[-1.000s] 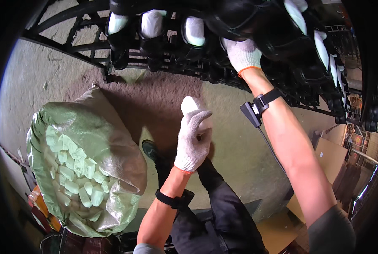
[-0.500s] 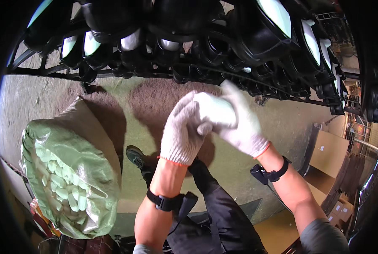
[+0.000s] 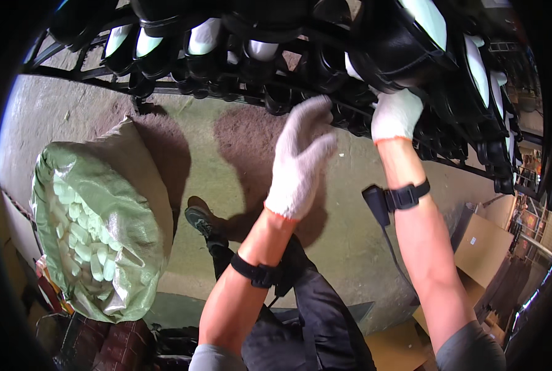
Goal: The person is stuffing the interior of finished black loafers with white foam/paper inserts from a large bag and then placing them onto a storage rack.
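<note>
My left hand (image 3: pixel 300 157), in a white knit glove, is raised above the floor with fingers apart and nothing in it. My right hand (image 3: pixel 398 114), gloved the same way, reaches up into the rack among the black shoes. Its fingers are hidden behind a large glossy black shoe (image 3: pixel 405 59), so what they hold does not show. A pale, smooth shoe insert (image 3: pixel 425 21) sits in that shoe's opening. More black shoes nearby carry similar white inserts (image 3: pixel 205 37).
A dark metal shoe rack (image 3: pixel 90 73) spans the top. At the left stands a green-and-white woven sack (image 3: pixel 143 216), open, with many pale inserts (image 3: pixel 81 235) inside. Cardboard boxes (image 3: pixel 483 247) stand at the right. My shoe (image 3: pixel 198 216) rests on the concrete floor (image 3: pixel 220 164).
Both hands were together around a white insert. Now they are apart: my right hand has gone up and right into the rack, my left has opened, and the insert no longer shows between them.
</note>
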### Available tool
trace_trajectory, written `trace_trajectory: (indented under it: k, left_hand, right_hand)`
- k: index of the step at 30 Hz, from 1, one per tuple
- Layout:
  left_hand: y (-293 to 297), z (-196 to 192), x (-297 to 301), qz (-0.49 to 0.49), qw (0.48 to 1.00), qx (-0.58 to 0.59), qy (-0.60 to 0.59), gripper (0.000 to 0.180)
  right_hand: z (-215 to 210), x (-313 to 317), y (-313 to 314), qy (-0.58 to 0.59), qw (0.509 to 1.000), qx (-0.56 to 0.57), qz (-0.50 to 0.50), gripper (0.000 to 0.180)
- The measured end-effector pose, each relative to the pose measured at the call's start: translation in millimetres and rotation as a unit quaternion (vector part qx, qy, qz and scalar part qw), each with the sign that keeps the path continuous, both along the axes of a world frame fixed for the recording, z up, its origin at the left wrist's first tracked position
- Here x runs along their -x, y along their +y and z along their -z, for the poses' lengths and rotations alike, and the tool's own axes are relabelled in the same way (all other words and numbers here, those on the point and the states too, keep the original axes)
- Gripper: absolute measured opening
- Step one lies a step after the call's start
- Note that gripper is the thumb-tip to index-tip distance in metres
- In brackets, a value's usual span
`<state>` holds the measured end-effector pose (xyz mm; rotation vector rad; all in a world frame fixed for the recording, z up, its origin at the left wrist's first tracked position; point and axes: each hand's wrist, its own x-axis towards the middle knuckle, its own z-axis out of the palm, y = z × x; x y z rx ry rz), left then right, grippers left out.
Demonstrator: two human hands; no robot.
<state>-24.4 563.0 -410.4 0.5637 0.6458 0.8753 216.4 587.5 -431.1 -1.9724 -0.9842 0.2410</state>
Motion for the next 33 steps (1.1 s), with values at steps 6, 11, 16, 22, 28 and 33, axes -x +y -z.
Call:
trace_trajectory:
  k: [6,11,16,22,28,33]
  left_hand:
    - [-77.3,18.9,82.5,0.081,0.991,0.034,0.105,0.045]
    - [-117.3,11.0,184.0,0.055,0.986,0.096,0.125,0.048]
    - [-113.4,-32.5,288.0,0.002,0.970,0.047,0.240,0.045]
    - [-62.9,-0.3,490.0,-0.316,0.738,-0.126,0.583,0.037]
    - [-29.3,146.2,708.9,-0.079,0.511,-0.007,0.856,0.072]
    - [-31.2,209.0,809.0,0.066,0.556,-0.008,0.828,0.070]
  right_hand:
    - [15.7,33.1,70.3,-0.383,0.913,-0.023,-0.138,0.036]
    - [-22.0,106.4,58.8,-0.251,0.924,0.191,-0.214,0.038]
    - [-21.1,119.4,24.6,-0.303,0.928,0.174,-0.124,0.039]
    - [-5.9,119.7,13.0,-0.524,0.817,0.163,-0.179,0.030]
    - [-21.2,368.9,-20.0,-0.201,0.958,0.032,-0.200,0.036]
    - [16.5,752.5,3.6,0.082,0.828,0.055,-0.553,0.050]
